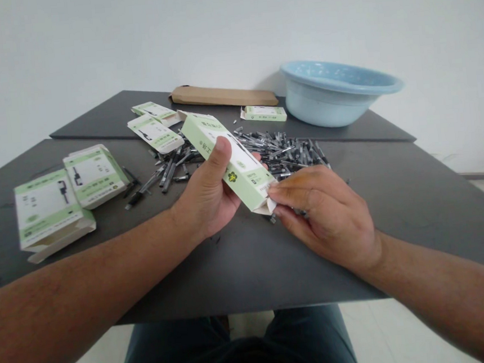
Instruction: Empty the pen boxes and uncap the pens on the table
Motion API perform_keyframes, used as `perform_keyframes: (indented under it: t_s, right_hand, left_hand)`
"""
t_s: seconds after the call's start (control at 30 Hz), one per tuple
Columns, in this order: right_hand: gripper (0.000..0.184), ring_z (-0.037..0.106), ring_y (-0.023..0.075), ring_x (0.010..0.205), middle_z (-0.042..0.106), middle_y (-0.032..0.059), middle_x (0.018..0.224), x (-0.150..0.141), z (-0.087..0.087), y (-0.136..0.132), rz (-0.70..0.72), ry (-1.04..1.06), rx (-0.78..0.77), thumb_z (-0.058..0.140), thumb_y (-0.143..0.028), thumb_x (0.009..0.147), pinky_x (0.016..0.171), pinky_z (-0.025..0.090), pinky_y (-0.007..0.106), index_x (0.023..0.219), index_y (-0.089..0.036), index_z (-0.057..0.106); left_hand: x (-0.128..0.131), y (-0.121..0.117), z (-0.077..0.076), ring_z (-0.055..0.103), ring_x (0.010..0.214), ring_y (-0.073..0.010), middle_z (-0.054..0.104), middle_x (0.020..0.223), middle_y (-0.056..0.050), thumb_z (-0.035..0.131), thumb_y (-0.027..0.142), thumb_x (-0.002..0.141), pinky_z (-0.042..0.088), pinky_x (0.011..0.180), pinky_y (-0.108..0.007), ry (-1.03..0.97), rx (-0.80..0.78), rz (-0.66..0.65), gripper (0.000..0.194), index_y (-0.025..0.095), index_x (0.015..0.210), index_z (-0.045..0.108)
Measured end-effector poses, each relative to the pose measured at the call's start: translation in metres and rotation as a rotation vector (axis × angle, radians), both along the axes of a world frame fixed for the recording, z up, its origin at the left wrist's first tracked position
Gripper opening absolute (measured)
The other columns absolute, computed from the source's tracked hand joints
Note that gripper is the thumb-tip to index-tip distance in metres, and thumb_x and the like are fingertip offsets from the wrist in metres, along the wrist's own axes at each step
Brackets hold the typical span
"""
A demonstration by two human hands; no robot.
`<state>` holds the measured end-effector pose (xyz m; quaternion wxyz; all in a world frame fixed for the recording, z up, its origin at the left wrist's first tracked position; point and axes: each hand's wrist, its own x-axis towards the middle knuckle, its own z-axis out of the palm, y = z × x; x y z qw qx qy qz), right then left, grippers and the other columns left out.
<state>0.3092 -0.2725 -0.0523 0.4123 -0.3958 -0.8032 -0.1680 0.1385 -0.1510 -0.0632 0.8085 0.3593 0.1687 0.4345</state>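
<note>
A slim green-and-white pen box point(239, 162) is held tilted above the table, its near end pointing down to the right. My left hand point(209, 193) wraps around its middle, thumb lying along the top edge. With fingers pinched, my right hand point(327, 213) grips the end flap at the box's near end. Behind and beneath the box lies a heap of black and clear pens point(281, 150) on the dark table. What is inside the held box cannot be seen.
Two pen boxes, one open-ended point(47, 212) and another point(96, 174), rest at left. More boxes point(155, 133) lie behind the pens, plus a small box point(265, 114) near the basin. A light-blue basin point(324, 103) stands at back right, beside a flat brown cardboard piece point(224, 95).
</note>
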Motion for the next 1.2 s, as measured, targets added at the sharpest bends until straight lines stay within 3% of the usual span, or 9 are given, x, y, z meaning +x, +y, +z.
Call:
perform_keyframes:
  t_s: [0.3, 0.73, 0.9, 1.07, 1.2]
  right_hand:
    - [0.033, 0.079, 0.0253, 0.104, 0.083, 0.0113, 0.116, 0.0012, -0.003, -0.0044, -0.041, -0.001, -0.029, 0.078, -0.01, 0.097, 0.091, 0.068, 0.044, 0.127, -0.023, 0.072]
    - [0.029, 0.078, 0.0258, 0.101, 0.082, 0.0081, 0.112, 0.0013, -0.0032, -0.0042, -0.056, 0.05, -0.07, 0.076, -0.011, 0.096, 0.09, 0.067, 0.045, 0.121, -0.026, 0.074]
    - [0.031, 0.077, 0.0245, 0.097, 0.081, 0.0089, 0.109, 0.0016, -0.0046, -0.0034, -0.064, 0.05, -0.058, 0.078, -0.012, 0.097, 0.087, 0.066, 0.042, 0.126, -0.023, 0.073]
    - [0.025, 0.075, 0.0241, 0.094, 0.08, 0.0083, 0.105, 0.0016, -0.0045, -0.0023, -0.073, 0.056, -0.058, 0.078, -0.018, 0.1, 0.084, 0.065, 0.042, 0.124, -0.024, 0.075]
    - [0.023, 0.076, 0.0246, 0.097, 0.08, 0.0086, 0.106, 0.0038, -0.0038, 0.0001, -0.06, 0.07, -0.076, 0.079, -0.024, 0.1, 0.086, 0.065, 0.042, 0.124, -0.025, 0.076]
  left_hand:
    - [0.0004, -0.0042, 0.0049, 0.074, 0.113, -0.0329, 0.075, 0.102, -0.007, 0.082, 0.067, 0.088, 0.06, 0.099, -0.047, 0.025, 0.006, 0.028, 0.073, 0.026, 0.144, 0.058]
    - [-0.0007, -0.0003, -0.0046, 0.076, 0.108, -0.0298, 0.076, 0.109, -0.007, 0.096, 0.065, 0.075, 0.064, 0.097, -0.044, -0.018, 0.077, 0.005, 0.07, 0.024, 0.122, 0.064]
    - [-0.0017, -0.0032, -0.0029, 0.075, 0.1, -0.0251, 0.077, 0.108, -0.007, 0.101, 0.07, 0.063, 0.065, 0.096, -0.042, 0.002, 0.097, -0.019, 0.083, 0.022, 0.12, 0.064]
    - [-0.0043, -0.0062, -0.0014, 0.076, 0.104, -0.0265, 0.077, 0.108, -0.005, 0.099, 0.063, 0.071, 0.063, 0.097, -0.041, 0.007, 0.092, -0.074, 0.073, 0.024, 0.122, 0.064]
    - [-0.0048, -0.0041, -0.0007, 0.077, 0.098, -0.0272, 0.077, 0.107, -0.008, 0.098, 0.066, 0.071, 0.064, 0.093, -0.042, -0.005, 0.085, -0.113, 0.078, 0.023, 0.127, 0.063]
